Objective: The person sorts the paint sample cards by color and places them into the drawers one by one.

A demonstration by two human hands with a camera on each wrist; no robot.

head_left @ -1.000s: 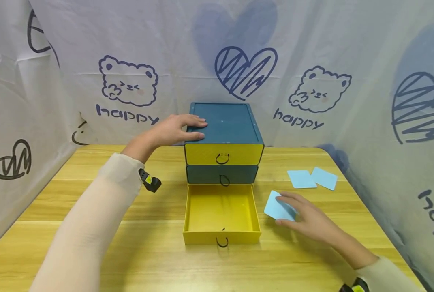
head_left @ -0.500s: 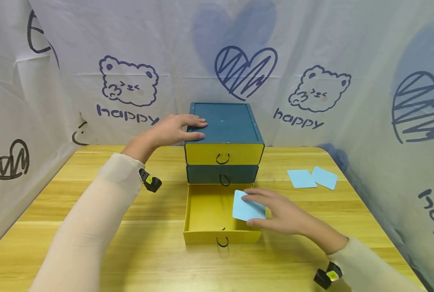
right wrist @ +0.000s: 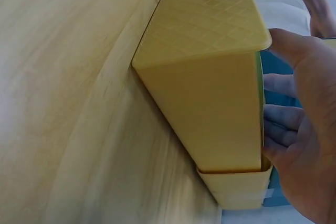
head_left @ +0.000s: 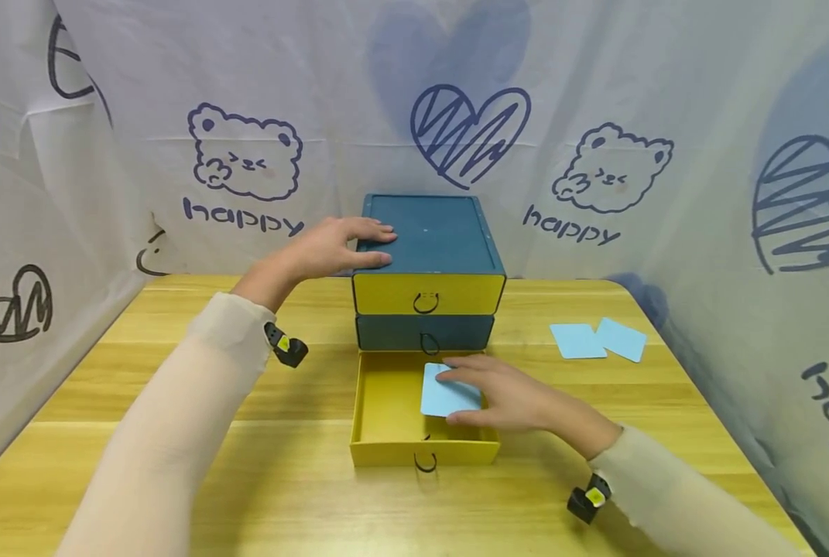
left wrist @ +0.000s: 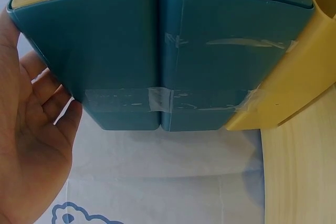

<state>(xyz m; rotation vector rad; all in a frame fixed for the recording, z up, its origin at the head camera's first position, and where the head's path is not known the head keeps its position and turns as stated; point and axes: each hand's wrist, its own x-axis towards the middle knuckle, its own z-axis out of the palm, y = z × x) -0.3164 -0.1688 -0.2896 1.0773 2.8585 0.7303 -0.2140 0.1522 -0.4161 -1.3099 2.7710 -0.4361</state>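
Note:
A small drawer cabinet stands mid-table, with a blue top [head_left: 435, 232], a closed yellow upper drawer [head_left: 386, 294] and a closed blue middle drawer [head_left: 386, 333]. Its yellow bottom drawer [head_left: 386, 455] is pulled out. My left hand [head_left: 333, 246] rests on the cabinet top's left edge; in the left wrist view its fingers lie along the upper shell [left wrist: 100, 51]. Over the right part of the bottom drawer, my right hand [head_left: 515, 394] grips a light blue square card [head_left: 442, 394] between thumb and fingers. The right wrist view hides the card behind the drawer wall [right wrist: 210, 108].
Two more light blue cards [head_left: 577, 341] lie on the wooden table [head_left: 282, 495], right of the cabinet. A white printed cloth [head_left: 344, 116] hangs behind and at both sides. Black loop handles [head_left: 425, 464] stick out from the drawer fronts.
My right hand has carried the light blue card leftward from beside the bottom drawer to over its inside. The left hand stays on the cabinet top.

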